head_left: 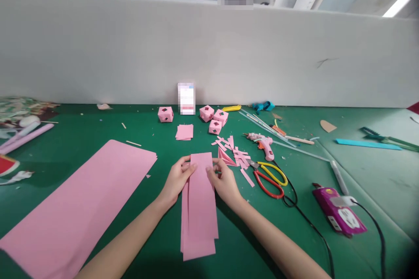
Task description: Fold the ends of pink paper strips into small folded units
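Both hands grip a few long pink paper strips (201, 200) that overlap and hang slightly out of line, their lower ends toward me. My left hand (179, 178) pinches the upper left edge, thumb on top. My right hand (225, 179) pinches the upper right edge the same way, fingers behind the paper. Just beyond the right hand lie a folded pink paper piece (225, 158) and a scatter of small pink paper scraps (240, 155). A small stack of pink paper squares (184, 132) lies farther ahead.
Left lies a large pink sheet (85, 205). Several folded pink paper shapes (207, 113) stand near the white partition (209, 52), by an upright phone (186, 98). Right are scissors (270, 178), a pink glue gun (264, 144), its black cord (310, 216) and a purple power strip (340, 211).
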Demonstrator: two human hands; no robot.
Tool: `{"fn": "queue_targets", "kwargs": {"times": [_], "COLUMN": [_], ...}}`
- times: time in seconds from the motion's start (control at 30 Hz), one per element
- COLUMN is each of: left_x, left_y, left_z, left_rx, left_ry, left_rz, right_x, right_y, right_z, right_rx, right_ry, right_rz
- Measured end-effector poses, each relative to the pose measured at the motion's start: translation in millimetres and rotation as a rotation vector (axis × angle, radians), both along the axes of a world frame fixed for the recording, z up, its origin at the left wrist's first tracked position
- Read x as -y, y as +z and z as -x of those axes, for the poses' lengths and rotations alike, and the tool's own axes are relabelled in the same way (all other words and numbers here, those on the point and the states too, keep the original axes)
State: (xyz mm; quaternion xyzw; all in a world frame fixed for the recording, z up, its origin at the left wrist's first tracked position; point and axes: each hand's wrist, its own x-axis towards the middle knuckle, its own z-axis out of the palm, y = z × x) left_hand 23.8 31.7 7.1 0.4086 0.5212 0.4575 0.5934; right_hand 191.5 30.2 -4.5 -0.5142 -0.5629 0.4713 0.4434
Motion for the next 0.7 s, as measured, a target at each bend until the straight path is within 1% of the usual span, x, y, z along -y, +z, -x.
{"fn": "queue_targets", "kwargs": {"times": [0.07, 0.13, 0.2, 0.27, 0.37, 0.47, 0.53, 0.57, 0.63, 0.7], "left_x": [1.2, -0.6, -2.8, -3.7, -1.8, 1.7, 3.5, 4.1, 5.0, 5.7], "left_y": [-3.1, -5.7, -8.3, -11.1, -13.5, -11.3, -7.9, -6.2, -3.0, -0.7], "left_z": [0.5, 0.0, -0.5, -0.5, 0.3, -0.3, -2.0, -3.1, -5.1, -6.4], "left_rx": [-0.018, -0.038, -0.051, -0.062, -0.08, -0.091, -0.093, -0.09, -0.081, -0.062], "left_ry": [0.045, 0.104, 0.155, 0.194, 0.207, 0.183, 0.161, 0.151, 0.148, 0.147], "left_rz": [-0.014, -0.025, -0.036, -0.053, -0.078, -0.096, -0.113, -0.121, -0.128, -0.122], "right_x": [-3.6, -6.0, -6.8, -6.6, -6.7, -8.7, -10.6, -11.4, -12.2, -12.4], "right_y": [2.2, 1.5, -2.5, -7.9, -13.5, -12.7, -10.9, -10.5, -10.9, -12.0], "right_z": [6.0, 10.6, 13.1, 13.7, 12.9, 10.7, 9.3, 8.8, 8.5, 8.7], "right_rx": [0.039, 0.042, 0.041, 0.036, -0.044, -0.143, -0.173, -0.177, -0.161, -0.131], "right_ry": [-0.033, -0.032, -0.024, -0.007, -0.016, 0.002, -0.012, -0.033, -0.064, -0.021], "right_rz": [-0.069, -0.153, -0.252, -0.282, -0.19, -0.04, 0.046, 0.068, 0.064, 0.037]}}
